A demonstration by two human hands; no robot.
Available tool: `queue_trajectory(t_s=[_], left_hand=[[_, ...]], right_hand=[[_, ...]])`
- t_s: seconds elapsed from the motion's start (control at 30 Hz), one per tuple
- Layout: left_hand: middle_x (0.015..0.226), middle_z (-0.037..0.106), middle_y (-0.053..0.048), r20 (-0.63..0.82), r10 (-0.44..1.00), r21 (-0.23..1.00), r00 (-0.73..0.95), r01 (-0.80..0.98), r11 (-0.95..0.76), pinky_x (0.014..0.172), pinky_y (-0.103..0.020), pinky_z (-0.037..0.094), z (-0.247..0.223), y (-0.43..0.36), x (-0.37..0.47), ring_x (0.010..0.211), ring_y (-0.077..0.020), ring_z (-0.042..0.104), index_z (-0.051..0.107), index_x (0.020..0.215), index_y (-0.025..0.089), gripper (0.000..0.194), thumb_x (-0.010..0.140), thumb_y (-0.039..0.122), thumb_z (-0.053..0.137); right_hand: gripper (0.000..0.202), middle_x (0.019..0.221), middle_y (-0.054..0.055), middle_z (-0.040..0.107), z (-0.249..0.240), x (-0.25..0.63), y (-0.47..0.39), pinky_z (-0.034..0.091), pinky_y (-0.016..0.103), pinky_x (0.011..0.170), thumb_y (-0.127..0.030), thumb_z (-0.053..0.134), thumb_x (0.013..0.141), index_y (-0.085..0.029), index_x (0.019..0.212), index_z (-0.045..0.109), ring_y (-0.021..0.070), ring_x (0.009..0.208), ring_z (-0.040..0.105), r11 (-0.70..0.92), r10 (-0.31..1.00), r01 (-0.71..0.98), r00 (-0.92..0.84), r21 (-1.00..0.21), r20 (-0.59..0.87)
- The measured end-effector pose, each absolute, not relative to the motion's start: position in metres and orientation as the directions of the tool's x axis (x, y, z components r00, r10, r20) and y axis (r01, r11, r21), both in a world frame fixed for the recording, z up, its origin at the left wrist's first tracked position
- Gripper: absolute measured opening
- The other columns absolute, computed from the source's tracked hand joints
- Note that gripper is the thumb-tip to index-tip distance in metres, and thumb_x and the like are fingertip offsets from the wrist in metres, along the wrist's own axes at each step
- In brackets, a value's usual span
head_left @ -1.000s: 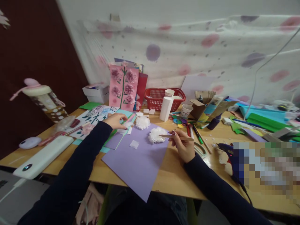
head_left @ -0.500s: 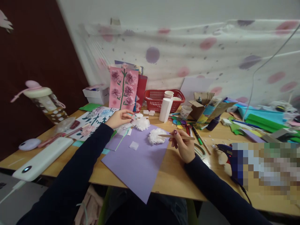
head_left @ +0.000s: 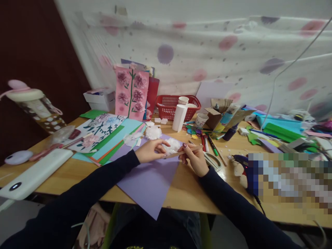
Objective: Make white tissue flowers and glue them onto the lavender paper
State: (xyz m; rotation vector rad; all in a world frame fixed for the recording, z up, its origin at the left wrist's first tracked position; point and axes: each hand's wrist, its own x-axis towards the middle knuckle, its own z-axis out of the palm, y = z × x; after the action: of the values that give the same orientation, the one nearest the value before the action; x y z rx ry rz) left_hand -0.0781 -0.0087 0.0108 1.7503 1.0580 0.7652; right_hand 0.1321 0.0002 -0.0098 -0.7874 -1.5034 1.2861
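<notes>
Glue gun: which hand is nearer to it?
Right. The right hand, holding the stick, is left of the glue gun; the left hand is farther left, beside a white flower.

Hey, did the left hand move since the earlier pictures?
Yes. Judged against the red basket, the left hand has moved right and closer to the person, to beside the tip of the wooden stick.

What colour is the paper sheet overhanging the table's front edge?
Light purple; the paper sheet shows best in the head view.
</notes>
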Motion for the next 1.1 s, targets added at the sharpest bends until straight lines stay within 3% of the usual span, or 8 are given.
queue_trajectory(t_s=[0.17,0.37,0.5,0.73,0.93,1.1], left_hand=[[0.077,0.071,-0.002,0.002,0.858,0.95,0.514,0.267,-0.162,0.073,-0.029,0.049,0.0091,-0.0094,-0.0775,0.073,-0.0148,0.067,0.053,0.112,0.014,0.034,0.079,0.021,0.061],[0.085,0.073,-0.007,-0.082,0.807,0.993,0.585,0.121,0.014,0.072,-0.029,0.05,0.0069,-0.0081,-0.081,0.076,-0.0163,0.069,0.049,0.11,0.015,0.049,0.069,0.018,0.075],[0.082,0.073,-0.006,-0.052,0.819,0.996,0.572,0.09,0.0,0.076,-0.03,0.05,0.0078,-0.0074,-0.0826,0.074,-0.0152,0.069,0.05,0.109,0.014,0.046,0.07,0.019,0.075],[0.081,0.073,-0.005,-0.024,0.82,0.996,0.571,0.084,-0.03,0.077,-0.031,0.051,0.0055,-0.0073,-0.0812,0.074,-0.0148,0.069,0.05,0.11,0.014,0.044,0.072,0.015,0.072],[0.08,0.073,-0.005,0.008,0.81,0.999,0.586,0.028,-0.03,0.078,-0.032,0.05,0.0115,-0.0081,-0.0838,0.075,-0.015,0.069,0.048,0.11,0.014,0.046,0.071,0.017,0.073],[0.079,0.073,-0.005,-0.02,0.793,0.994,0.608,0.097,-0.05,0.077,-0.032,0.05,0.0111,-0.0133,-0.0804,0.074,-0.0152,0.069,0.048,0.112,0.014,0.045,0.074,0.02,0.071]], right_hand=[[0.045,0.049,0.0,0.06,-0.011,0.1318,0.0001,0.032,0.017,0.032,-0.057,0.058,0.081,-0.013,0.074,0.064,0.007,0.034,0.048,0.225,0.914,-0.088,-0.325,-0.97,0.242],[0.046,0.046,-0.001,0.056,-0.0048,0.1319,0.0003,0.034,0.018,0.032,-0.06,0.061,0.077,-0.015,0.068,0.06,0.0072,0.033,0.046,0.185,0.94,-0.165,-0.257,-0.969,0.223],[0.048,0.042,-0.003,0.052,-0.0035,0.1337,0.0033,0.033,0.017,0.03,-0.062,0.063,0.073,-0.015,0.063,0.058,0.0066,0.031,0.045,0.172,0.968,-0.241,-0.137,-0.955,0.209],[0.048,0.04,-0.002,0.051,-0.005,0.1318,0.001,0.033,0.017,0.03,-0.061,0.063,0.074,-0.015,0.062,0.059,0.0072,0.031,0.045,0.144,0.959,-0.218,-0.208,-0.965,0.19],[0.049,0.036,-0.004,0.047,-0.0042,0.1344,0.0035,0.026,0.016,0.027,-0.062,0.064,0.07,-0.016,0.057,0.056,0.0061,0.027,0.039,0.174,0.979,-0.264,-0.057,-0.949,0.195],[0.049,0.037,-0.004,0.048,-0.0032,0.1315,-0.0003,0.03,0.017,0.029,-0.063,0.062,0.073,-0.016,0.059,0.056,0.0066,0.029,0.041,0.138,0.966,-0.219,-0.187,-0.966,0.181]])
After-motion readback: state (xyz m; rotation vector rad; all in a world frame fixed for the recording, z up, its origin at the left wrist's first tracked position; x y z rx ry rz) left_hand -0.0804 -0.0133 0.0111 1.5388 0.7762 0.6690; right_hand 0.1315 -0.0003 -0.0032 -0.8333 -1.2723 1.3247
